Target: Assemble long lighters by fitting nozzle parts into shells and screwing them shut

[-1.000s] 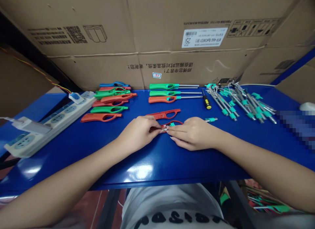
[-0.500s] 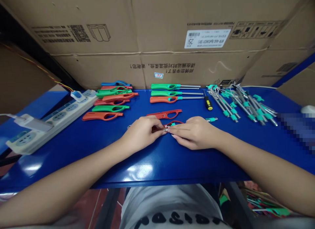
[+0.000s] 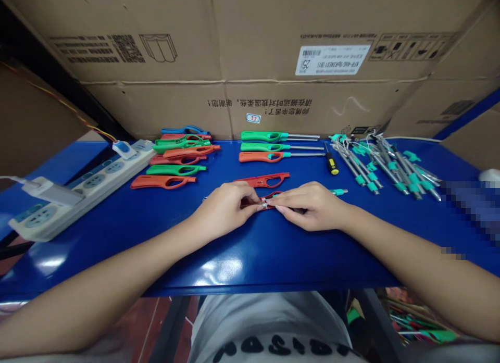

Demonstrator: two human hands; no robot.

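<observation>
Between my fingertips lies a red lighter handle (image 3: 276,194), mostly covered by both hands, with a small pale metallic part (image 3: 264,204) in it. My left hand (image 3: 228,205) pinches at this part with thumb and forefinger and covers the handle's left side. From the right, the closed fingers of my right hand (image 3: 310,207) grip the handle at the same spot. Just behind, an open red handle half (image 3: 269,179) lies flat on the blue table (image 3: 250,253). A metal lighter tube with a teal fitting (image 3: 339,191) shows beyond my right hand.
Several coloured lighter handles (image 3: 164,182) lie at left beside a white power strip (image 3: 94,182). Lighters with metal tubes (image 3: 265,157) lie at the back, near a yellow-black screwdriver (image 3: 332,164). A pile of metal tubes (image 3: 390,165) is at right. A cardboard wall (image 3: 234,50) stands behind.
My right hand's fingertips and thumb have shifted slightly to the right, showing more of the small part. My left hand keeps its pinch almost in place.
</observation>
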